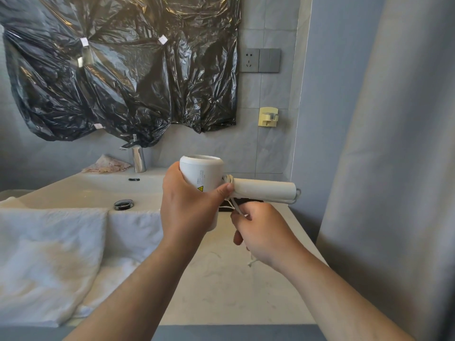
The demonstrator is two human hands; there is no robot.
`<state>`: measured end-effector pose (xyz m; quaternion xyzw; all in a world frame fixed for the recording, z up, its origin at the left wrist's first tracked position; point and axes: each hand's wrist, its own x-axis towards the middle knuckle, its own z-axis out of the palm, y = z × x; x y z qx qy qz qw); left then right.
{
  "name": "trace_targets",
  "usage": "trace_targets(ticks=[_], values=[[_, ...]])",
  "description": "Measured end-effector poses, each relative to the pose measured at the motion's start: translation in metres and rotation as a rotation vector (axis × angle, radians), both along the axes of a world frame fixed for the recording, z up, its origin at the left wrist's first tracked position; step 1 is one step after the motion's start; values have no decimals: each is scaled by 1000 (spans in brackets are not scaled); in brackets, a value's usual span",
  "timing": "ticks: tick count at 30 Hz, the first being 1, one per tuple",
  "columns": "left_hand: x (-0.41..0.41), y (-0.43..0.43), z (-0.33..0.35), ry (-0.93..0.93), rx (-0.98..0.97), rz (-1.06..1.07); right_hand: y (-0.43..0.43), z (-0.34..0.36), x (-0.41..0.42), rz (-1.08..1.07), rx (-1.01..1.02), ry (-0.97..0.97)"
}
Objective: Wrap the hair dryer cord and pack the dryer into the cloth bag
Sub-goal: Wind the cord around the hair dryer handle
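I hold a white hair dryer (205,174) above the counter, barrel upright, its handle (264,190) pointing right. My left hand (189,207) grips the barrel, thumb pressed near the handle joint. A loop of the white cord (229,179) goes around the handle's base. My right hand (261,230) is closed on the cord (236,209) just below the handle, and a cord end hangs under that hand. A patterned cloth, maybe the bag (108,164), lies behind the sink beside the tap.
A white sink (98,188) with a chrome drain (123,204) and tap (138,158) sits left. White towels (49,254) drape the front left. The marble counter (221,279) lies below my hands. A socket (259,60), wall hook (268,117) and curtain (394,168) are on the right.
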<state>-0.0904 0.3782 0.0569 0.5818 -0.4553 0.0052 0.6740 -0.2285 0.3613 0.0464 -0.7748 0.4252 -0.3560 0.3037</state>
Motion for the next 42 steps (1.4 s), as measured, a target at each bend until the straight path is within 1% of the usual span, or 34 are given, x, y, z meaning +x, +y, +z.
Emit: trace_targets(ticks=[4, 6, 8, 11, 13, 15, 17, 20, 22, 25, 27, 29, 33, 35, 38, 42], values=[[-3, 3, 2, -97, 0, 64, -4, 2, -1, -48, -185, 134], [-3, 3, 5, -129, -13, 84, -5, 4, -2, -41, -224, 157], [-2, 3, 8, -89, -25, 75, -3, 7, -5, -19, -212, 129], [0, 2, 10, 34, -65, 23, 1, 8, -3, 26, -229, 98], [2, 2, 11, 44, -77, 15, 4, 5, -1, 77, -179, 55], [4, 1, 10, 7, -69, 27, 3, 5, -2, 91, -152, 34], [4, 1, 8, -44, -51, 53, 0, 8, -6, 45, -228, 89], [5, 1, 2, -118, -33, 94, -1, 12, -9, -32, -382, 267], [8, 1, 1, -129, -19, 113, -1, 14, -10, -15, -450, 296], [12, 0, 1, -119, 5, 52, -9, 12, -14, 45, -526, 239], [12, 2, 1, -120, 41, 6, -15, 9, -18, 34, -588, 212], [11, 4, 0, -129, 74, -19, -19, 9, -21, 39, -614, 209], [11, 8, 2, -180, 93, -51, -24, 15, -25, 95, -673, 135], [11, 8, 5, -183, 98, -91, -25, 18, -27, 102, -600, 90], [13, 10, 7, -225, 96, -144, -22, 22, -29, 155, -384, -35], [13, 13, 4, -306, 86, -168, -22, 24, -30, 181, -273, -148]])
